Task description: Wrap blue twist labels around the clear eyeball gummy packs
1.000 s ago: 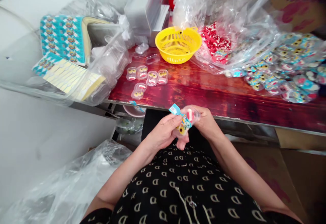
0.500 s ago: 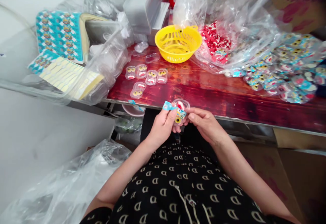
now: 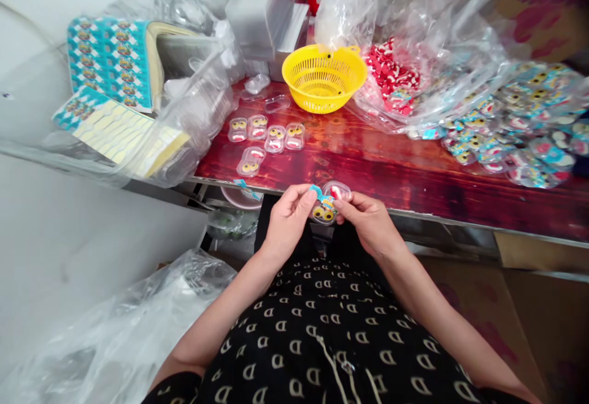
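Head view: left hand point(image 3: 288, 220) and right hand point(image 3: 368, 223) both pinched on a clear blister case point(image 3: 327, 203) with its blue sticker, held at the near table point(image 3: 414, 177) edge. Risk, as judged: sticker creasing or landing askew; case slipping to the lap. Yellow basket point(image 3: 324, 79) looked nearly empty. Far-right plastic bag point(image 3: 414, 54) held red-white pieces.

Glossy wooden table point(image 3: 414, 171), clear-plastic case point(image 3: 338, 190)

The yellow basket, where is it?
The yellow basket sits at the back of the red table, middle of the head view, left of the bag of red pieces.
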`<state>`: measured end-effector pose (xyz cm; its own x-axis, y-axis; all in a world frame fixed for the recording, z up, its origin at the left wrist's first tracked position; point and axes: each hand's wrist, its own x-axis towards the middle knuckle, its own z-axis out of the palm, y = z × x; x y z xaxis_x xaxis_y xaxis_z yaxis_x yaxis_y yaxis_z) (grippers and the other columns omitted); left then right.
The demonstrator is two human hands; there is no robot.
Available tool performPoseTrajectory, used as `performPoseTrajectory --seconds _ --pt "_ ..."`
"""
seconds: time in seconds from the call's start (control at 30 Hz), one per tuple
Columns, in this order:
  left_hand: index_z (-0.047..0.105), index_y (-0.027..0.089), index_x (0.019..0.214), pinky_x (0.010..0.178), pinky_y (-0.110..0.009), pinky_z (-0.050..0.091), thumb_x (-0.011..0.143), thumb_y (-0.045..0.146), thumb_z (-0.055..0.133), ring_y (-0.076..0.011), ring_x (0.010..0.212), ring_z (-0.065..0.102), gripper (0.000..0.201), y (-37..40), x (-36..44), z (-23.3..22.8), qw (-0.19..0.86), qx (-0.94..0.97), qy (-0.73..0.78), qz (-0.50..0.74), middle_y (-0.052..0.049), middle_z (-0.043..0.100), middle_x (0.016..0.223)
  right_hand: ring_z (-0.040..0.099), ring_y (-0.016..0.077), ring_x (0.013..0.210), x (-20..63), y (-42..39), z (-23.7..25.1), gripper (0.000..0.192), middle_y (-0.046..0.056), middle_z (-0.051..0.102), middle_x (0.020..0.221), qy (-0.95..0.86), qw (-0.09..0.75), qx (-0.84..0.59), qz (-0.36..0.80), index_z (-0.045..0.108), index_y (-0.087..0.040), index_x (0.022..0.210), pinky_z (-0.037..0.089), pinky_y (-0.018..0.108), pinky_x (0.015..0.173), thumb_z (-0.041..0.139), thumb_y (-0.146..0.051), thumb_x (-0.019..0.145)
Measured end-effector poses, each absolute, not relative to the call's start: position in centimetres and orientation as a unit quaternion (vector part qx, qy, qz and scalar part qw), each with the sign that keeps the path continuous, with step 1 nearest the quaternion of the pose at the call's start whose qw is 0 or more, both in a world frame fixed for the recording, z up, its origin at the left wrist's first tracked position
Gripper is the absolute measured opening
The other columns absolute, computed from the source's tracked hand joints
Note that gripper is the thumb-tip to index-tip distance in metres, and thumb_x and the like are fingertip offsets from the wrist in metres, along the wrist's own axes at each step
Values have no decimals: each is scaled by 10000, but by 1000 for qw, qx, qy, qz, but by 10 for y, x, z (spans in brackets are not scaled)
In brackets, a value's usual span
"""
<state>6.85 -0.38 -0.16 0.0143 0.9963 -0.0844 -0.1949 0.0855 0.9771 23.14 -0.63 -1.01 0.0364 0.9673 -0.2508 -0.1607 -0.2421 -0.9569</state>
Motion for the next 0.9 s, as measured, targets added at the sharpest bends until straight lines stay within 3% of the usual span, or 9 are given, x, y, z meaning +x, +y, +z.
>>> performPoseTrajectory --seconds 0.1,0.33,0.57,0.77,0.9 --pt "722 175 825 701 -221 477 854 403 752 -96 693 569 232 -2 70 2 588 362 463 556 10 654 753 518 103 550 231 -8 -12 291 -39 616 594 -381 494 -527 577 723 -209 723 439 261 578 853 -467 691" --pt "704 157 757 637 -223 456 730 410 845 -86 622 556 291 0 75 6 654 245 455 552 15 643 680 561 106 597 235 -14 -16 180 -29 690 702 -397 520 -499 568 783 -242 776 497 258 603 871 -386 714" --pt "699 130 760 662 -244 480 735 376 853 -92 633 581 292 5 70 7 738 230 431 465 -5 659 704 610 116 679 241 -14 -16 102 -27 734 812 -457 519 -467 552 810 -282 824 554 287 724 862 -340 759" --pt "687 146 959 749 -264 521 734 239 844 -125 765 669 290 6 66 10 786 215 387 432 -33 727 880 658 142 794 243 -13 -14 76 -20 742 844 -492 508 -450 545 813 -297 841 561 281 769 851 -329 783" --pt "659 144 866 695 -240 497 741 252 840 -102 692 637 245 6 65 9 794 228 379 417 -6 696 796 657 139 756 238 -12 -13 109 -21 748 828 -461 511 -467 555 810 -287 842 573 283 741 859 -344 762"
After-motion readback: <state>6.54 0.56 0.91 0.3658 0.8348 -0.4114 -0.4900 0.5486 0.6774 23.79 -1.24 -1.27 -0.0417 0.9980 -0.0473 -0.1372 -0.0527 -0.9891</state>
